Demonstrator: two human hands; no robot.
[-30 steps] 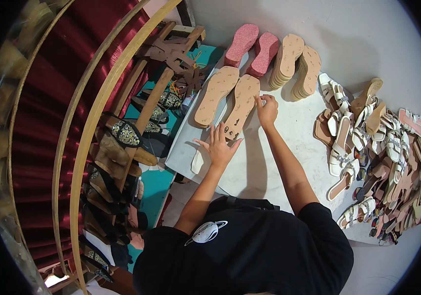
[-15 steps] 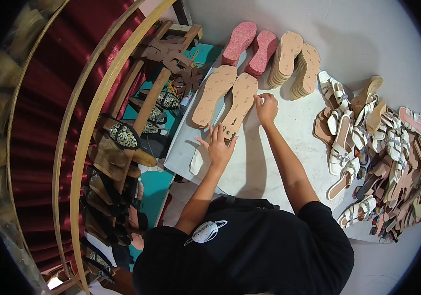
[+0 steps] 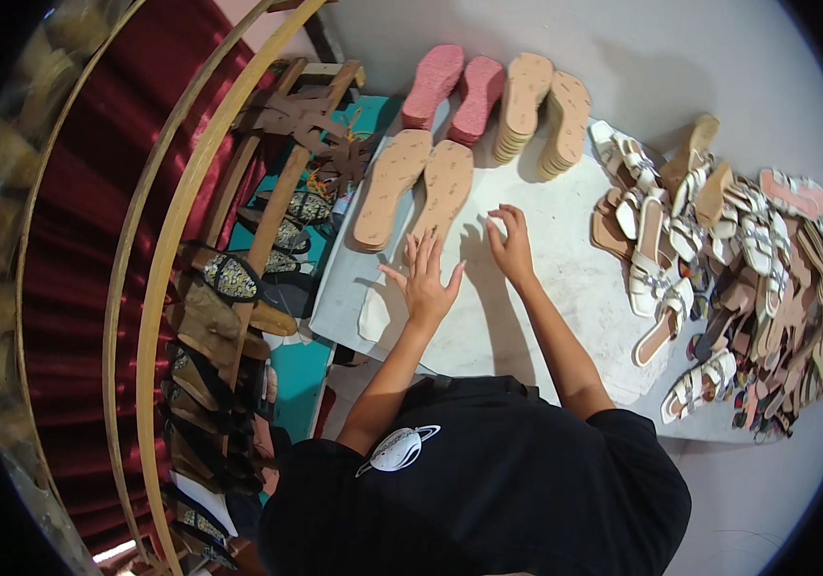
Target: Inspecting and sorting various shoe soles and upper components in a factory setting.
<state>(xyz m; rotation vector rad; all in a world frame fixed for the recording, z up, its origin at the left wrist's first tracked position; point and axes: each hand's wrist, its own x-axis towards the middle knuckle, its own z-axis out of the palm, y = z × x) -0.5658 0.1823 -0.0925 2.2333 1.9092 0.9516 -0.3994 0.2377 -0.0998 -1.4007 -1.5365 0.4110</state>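
Observation:
Two tan shoe-sole pieces lie side by side on the white-topped table, a left one point(image 3: 392, 187) and a right one point(image 3: 448, 187). My left hand point(image 3: 425, 283) is open with fingers spread, its fingertips at the near end of the right tan sole and partly covering it. I cannot tell whether they press on it. To the right, apart from the soles, my right hand point(image 3: 513, 248) hovers over the table with thumb and forefinger parted and nothing visible in it. Behind stand glittery pink sole stacks point(image 3: 433, 84) and taller stacks of tan soles point(image 3: 525, 91).
White strappy sandals point(image 3: 656, 269) and a heap of mixed footwear point(image 3: 781, 317) cover the table's right side. A wooden rack point(image 3: 282, 206) with dark patterned shoes point(image 3: 231, 276) stands left, beside curved wooden rails point(image 3: 157, 269). A grey wall point(image 3: 700, 58) rises behind the table.
My right hand has drawn back from the right tan sole's edge toward me, its fingers opening. The left hand stays near that sole's near end. The whole view has shifted slightly.

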